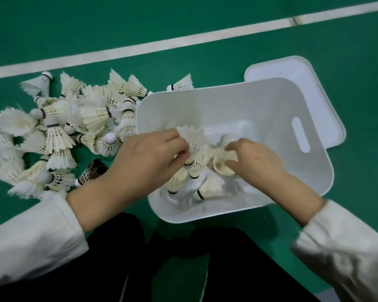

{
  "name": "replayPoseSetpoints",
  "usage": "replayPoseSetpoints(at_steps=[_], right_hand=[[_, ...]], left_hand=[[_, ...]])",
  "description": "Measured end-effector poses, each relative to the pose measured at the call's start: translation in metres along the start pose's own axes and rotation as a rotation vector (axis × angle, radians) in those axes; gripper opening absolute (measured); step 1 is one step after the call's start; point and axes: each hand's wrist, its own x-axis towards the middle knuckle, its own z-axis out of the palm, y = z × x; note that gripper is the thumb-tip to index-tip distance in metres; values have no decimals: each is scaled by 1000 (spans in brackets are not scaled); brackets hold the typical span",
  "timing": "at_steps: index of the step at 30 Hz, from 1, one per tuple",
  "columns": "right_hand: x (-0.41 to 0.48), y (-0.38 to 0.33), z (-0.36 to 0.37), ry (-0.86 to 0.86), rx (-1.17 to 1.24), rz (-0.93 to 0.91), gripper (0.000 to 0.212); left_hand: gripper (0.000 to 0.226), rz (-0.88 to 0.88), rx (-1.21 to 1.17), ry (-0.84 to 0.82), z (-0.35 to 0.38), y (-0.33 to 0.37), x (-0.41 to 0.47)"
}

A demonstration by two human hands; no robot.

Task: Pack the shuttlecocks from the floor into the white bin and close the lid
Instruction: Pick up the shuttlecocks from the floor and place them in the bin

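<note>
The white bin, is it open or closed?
Open. The white bin has no cover on it, so you can see the shuttlecocks inside. Its lid lies on the green floor behind it.
</note>
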Motion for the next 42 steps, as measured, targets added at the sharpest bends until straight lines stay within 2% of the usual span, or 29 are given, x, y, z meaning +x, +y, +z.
replayPoseSetpoints(at_steps=[2, 3, 4, 6, 8, 10, 14, 17, 19, 21, 24, 28, 32, 36, 38, 40, 42], right_hand=[[-11, -7, -24, 253, 86, -57, 24], [-16, -12, -33, 335, 165, -141, 19], [-20, -18, -40, 345, 247, -236, 18], [-22, -30, -43, 201, 355, -400, 25], [-20, -38, -31, 55, 360, -446, 27], [-16, -42, -18, 41, 335, -407, 18], [-8, -27, -29, 247, 433, -247, 10], [5, -2, -45, 348, 381, -80, 12], [21, 8, -42, 314, 310, -7, 15], [39, 8, -31, 250, 256, 23, 18], [58, 0, -8, 120, 190, 27, 17], [67, -6, 20, 5, 147, -4, 17], [66, -9, 27, -46, 226, 6, 15], [64, -8, 25, -43, 195, -1, 19], [61, -6, 20, -32, 180, -12, 33], [53, -7, 9, 51, 178, -29, 41], [38, -12, -6, 184, 249, -71, 39]], left_hand=[[23, 19, -5, 10, 0, 1, 1], [23, 27, -13, 9, 0, 1, 2], [24, 31, -24, 5, 1, 2, 2], [23, 28, -46, 1, 3, 2, 2], [23, 27, -52, -4, 4, 3, 0], [27, 29, -71, -8, 5, 4, -2], [44, -50, -228, -18, -2, 6, -3], [55, -117, -319, -5, -9, 4, -2], [49, -126, -322, 4, -11, -2, -1], [33, -88, -290, 16, -7, -7, -1], [19, -36, -269, 15, 0, -11, -3], [20, 18, -192, 15, 4, -10, -6], [23, 16, -180, 19, 4, -13, -5], [23, -6, -215, 15, 7, -13, -6], [22, 7, -219, 12, 9, -12, -8], [22, 16, -216, 9, 9, -13, -9], [23, 13, -216, 12, 9, -14, -10]])
